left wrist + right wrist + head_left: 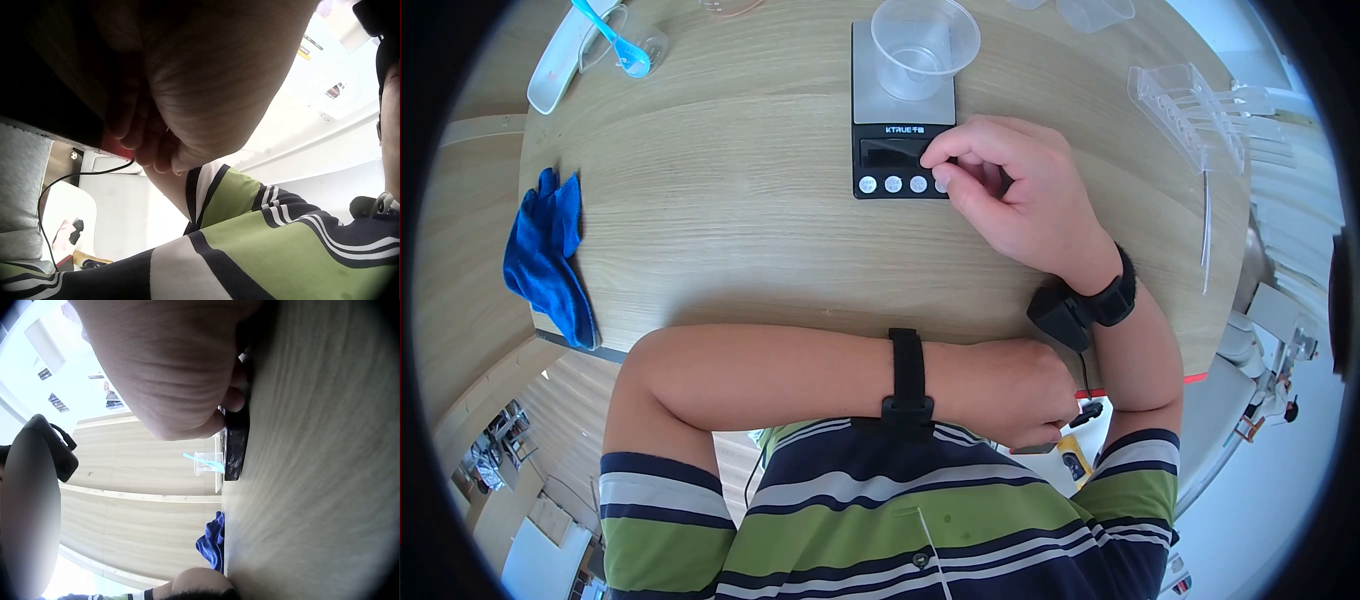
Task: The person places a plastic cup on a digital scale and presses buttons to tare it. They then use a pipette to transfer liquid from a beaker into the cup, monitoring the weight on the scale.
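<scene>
A black and silver digital scale [882,150] with round buttons lies on the table. On its platform stands a clear plastic cup [925,45]. My right hand [1025,190] rests at the scale's front right corner, thumb tip at the rightmost button and index fingertip over the dark display; the other fingers are bent under the palm. In the right wrist view, fingertips touch the scale's [235,447] top edge. My left forearm crosses in front of my body. The left hand [1025,390] hangs at the table's front edge, fingers loosely curled and holding nothing visible.
A blue cloth [550,255] lies at the left. Toward the back left are a white tray [565,55] and a clear cup [655,48] with a blue spoon [632,58]. A clear rack [1190,110] stands right, near a thin rod [1206,230].
</scene>
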Motion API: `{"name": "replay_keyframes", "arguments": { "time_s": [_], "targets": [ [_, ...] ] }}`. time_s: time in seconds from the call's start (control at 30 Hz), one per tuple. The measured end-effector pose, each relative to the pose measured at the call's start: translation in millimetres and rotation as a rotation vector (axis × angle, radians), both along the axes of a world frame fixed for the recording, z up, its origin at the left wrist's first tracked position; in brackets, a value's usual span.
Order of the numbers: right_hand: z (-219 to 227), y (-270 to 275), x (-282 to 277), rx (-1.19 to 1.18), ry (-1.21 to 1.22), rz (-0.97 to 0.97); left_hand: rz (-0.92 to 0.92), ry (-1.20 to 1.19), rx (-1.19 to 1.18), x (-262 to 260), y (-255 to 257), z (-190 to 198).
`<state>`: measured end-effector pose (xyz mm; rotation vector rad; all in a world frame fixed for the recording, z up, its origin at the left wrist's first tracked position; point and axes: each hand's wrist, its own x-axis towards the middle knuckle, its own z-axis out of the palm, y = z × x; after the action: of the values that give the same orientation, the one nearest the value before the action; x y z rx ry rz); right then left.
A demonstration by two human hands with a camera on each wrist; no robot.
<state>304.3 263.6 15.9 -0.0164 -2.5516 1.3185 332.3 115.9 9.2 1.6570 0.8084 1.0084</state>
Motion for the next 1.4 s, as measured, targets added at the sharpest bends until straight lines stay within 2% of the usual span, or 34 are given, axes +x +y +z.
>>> {"name": "replay_keyframes", "arguments": {
  "time_s": [1.4],
  "targets": [
    [-0.4, 0.3, 0.1, 0.023, -0.004, -0.002, 0.012, -0.010, 0.011, -1.4, -0.3, 0.4]
  ]
}}
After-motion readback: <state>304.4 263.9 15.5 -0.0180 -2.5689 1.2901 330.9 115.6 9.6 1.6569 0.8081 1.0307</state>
